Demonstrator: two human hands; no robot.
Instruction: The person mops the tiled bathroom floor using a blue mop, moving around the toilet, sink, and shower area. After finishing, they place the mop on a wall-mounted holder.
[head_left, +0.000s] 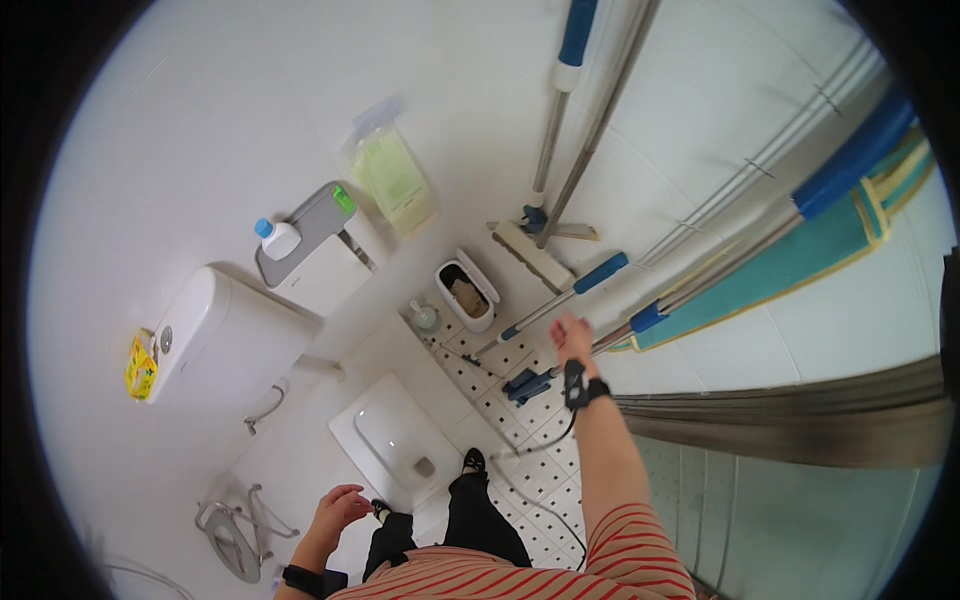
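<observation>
My right hand (573, 337), blurred and with its fingers partly bent, is stretched forward over the metal pole of a blue-headed mop (611, 337). Whether it touches the pole cannot be told. Just beyond it is a short brush-like tool with a blue grip (600, 273), slanting down to the floor. The blue mop head (529, 385) rests on the dotted tiles left of my wrist. My left hand (341, 514) hangs low by my leg, fingers loosely apart, holding nothing. Ahead of my feet lies a white squat toilet (409, 420) in a raised step.
A white bin (480, 319) stands open near the corner with a toilet brush (425, 316) beside it. Mops (532, 255) lean there. Left are a cistern (232, 330), a storage box holding a bottle (281, 241), and a folding frame (236, 532). A curtain (787, 427) hangs right; a hose (544, 506) crosses the floor.
</observation>
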